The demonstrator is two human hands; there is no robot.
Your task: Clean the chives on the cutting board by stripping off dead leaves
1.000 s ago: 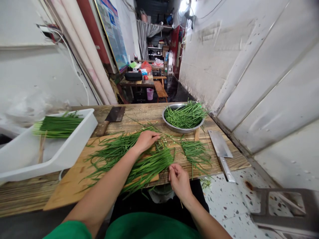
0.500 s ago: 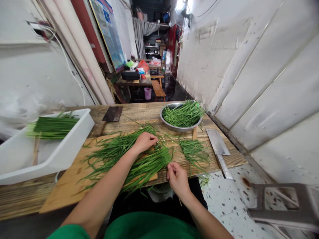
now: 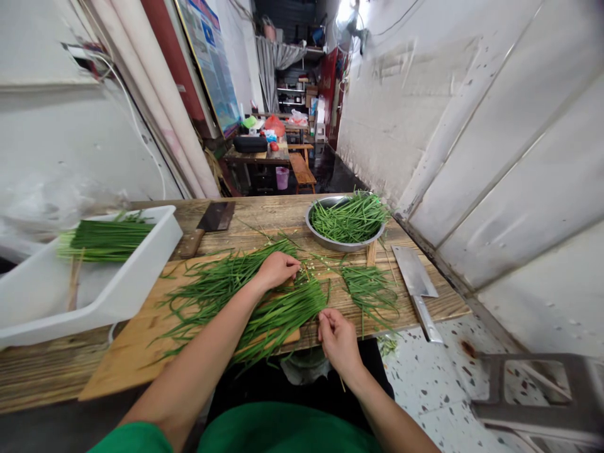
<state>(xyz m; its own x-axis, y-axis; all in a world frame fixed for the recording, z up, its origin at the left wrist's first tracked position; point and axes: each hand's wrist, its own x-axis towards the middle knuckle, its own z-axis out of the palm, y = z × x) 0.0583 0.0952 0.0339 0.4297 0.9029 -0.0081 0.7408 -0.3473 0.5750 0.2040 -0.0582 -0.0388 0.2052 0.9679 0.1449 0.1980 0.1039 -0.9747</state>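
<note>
My left hand (image 3: 278, 270) reaches over the garlic chives (image 3: 226, 280), its thumb and fingers pinched near cut stem ends. Whatever lies between those fingertips is too small to make out. Just right of a closer bunch of chives (image 3: 295, 308), my right hand (image 3: 337, 340) is closed with fingers curled and thumb against them. A thin yellowish strand (image 3: 342, 384) shows beneath that hand, but I cannot tell if it is held. Both bunches lie across a wooden cutting board (image 3: 117, 352). A smaller heap of chives (image 3: 368, 289) rests on the table at right.
A metal bowl (image 3: 333, 244) heaped with chives stands at the back. One cleaver (image 3: 418, 280) lies at the table's right end, another dark-bladed cleaver (image 3: 216, 217) behind the board. At left sits a white tub (image 3: 136, 292) with bundled chives. A grey stool (image 3: 533, 402) stands on the floor.
Both hands keep nearly the same pose and place over the chives. The whole view has shifted slightly.
</note>
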